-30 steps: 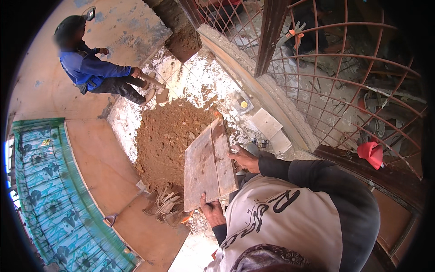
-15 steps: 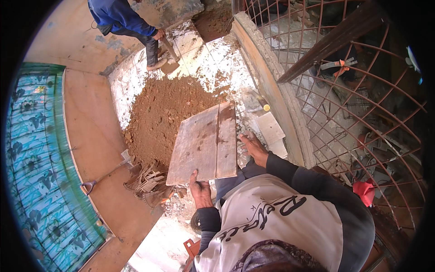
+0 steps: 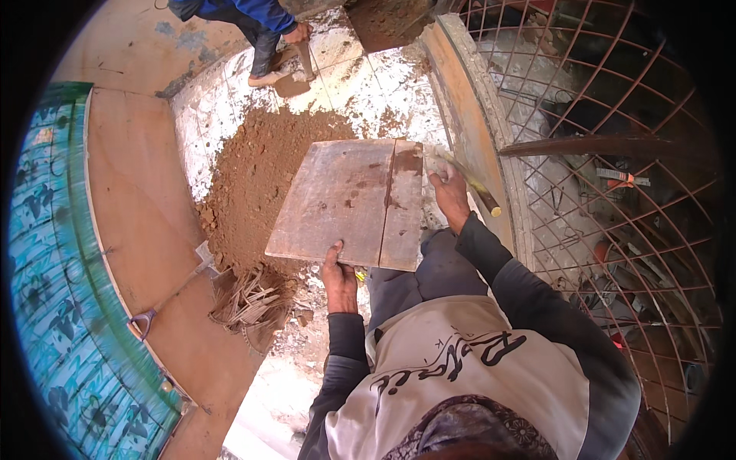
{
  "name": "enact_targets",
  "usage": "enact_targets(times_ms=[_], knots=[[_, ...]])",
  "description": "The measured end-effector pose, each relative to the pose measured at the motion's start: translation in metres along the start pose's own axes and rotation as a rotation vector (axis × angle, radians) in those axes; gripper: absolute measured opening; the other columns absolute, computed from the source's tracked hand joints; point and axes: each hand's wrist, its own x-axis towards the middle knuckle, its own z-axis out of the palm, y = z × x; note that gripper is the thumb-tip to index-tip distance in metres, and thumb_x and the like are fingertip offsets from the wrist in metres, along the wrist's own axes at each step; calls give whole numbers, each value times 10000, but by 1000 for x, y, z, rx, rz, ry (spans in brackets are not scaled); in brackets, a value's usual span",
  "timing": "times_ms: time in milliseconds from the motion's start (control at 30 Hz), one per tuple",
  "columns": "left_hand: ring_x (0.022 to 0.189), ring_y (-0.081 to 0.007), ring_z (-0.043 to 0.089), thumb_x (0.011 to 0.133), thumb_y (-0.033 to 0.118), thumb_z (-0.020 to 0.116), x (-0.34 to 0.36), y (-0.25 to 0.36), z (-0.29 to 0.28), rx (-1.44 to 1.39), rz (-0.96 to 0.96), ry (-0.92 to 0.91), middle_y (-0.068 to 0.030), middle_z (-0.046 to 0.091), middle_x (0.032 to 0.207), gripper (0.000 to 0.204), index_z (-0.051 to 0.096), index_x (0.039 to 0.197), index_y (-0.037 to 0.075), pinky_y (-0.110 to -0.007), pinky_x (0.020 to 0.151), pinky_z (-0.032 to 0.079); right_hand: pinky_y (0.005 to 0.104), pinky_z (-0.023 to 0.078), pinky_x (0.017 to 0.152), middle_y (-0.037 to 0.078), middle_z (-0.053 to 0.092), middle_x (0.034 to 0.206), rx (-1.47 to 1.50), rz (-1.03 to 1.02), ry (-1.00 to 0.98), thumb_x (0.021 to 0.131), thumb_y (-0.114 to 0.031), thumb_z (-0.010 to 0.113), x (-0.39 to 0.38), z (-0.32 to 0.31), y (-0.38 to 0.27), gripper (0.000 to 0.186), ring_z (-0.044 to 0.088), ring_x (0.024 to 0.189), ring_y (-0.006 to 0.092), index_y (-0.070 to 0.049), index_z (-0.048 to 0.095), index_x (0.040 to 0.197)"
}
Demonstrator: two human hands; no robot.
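Note:
A flat, weathered board (image 3: 337,203), brownish grey with dark wet spots and a long seam near its right side, is held up before me. My left hand (image 3: 340,282) grips its near edge, thumb on top and fingers underneath. Beside the board's right edge is my right hand (image 3: 452,198), its fingers partly bent and apart, with a small gap to the board. Just past that hand slants a wooden pole (image 3: 481,192) with a yellowish cut end. Under the board's far left side spreads a heap of brown soil (image 3: 253,169).
A person (image 3: 264,31) in blue stands at the far left with a hoe (image 3: 303,65) on the tiled floor. A basket of wood strips (image 3: 249,303) and a long-handled shovel (image 3: 172,291) are at the left. A low ledge (image 3: 468,115) and metal lattice (image 3: 598,192) bound the right.
The board has turned slightly and shifted a little in view, with my left hand still on it. My right hand has moved up and right. The view has shifted too.

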Motion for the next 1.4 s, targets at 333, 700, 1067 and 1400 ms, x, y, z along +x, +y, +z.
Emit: enact_targets(times_ms=[333, 700, 1067, 1400], knots=[[1033, -248, 664, 818, 41, 751, 124, -35, 36, 76, 20, 48, -130, 675, 1116, 296, 649, 1080, -51, -381, 942, 547, 381, 474, 863, 154, 633, 1102, 83, 302, -50, 928, -323, 680, 131, 83, 98, 500, 590, 987, 261, 41, 580, 1255], [1037, -251, 631, 774, 49, 771, 287, -132, 79, 278, 209, 34, -142, 654, 1134, 433, 597, 1155, -64, -372, 967, 493, 393, 451, 828, 109, 621, 994, -110, -211, -594, 854, -129, 665, 240, 190, 309, 254, 598, 972, 254, -54, 621, 1093], [919, -225, 639, 781, 137, 783, 407, -162, 99, 647, 338, -17, -129, 701, 1045, 403, 646, 1088, -86, -338, 891, 487, 460, 421, 1023, 232, 578, 1363, -260, 344, -221, 941, -329, 630, 341, 271, 183, 547, 542, 1263, 346, -22, 551, 1387], [834, -215, 711, 868, 120, 714, 402, -247, 125, 724, 286, -216, -161, 753, 979, 353, 672, 1183, -34, -351, 798, 564, 607, 429, 1028, 226, 355, 1542, 109, 240, -952, 850, -775, 571, 454, 227, 54, 963, 361, 1384, 481, -171, 322, 1558]])
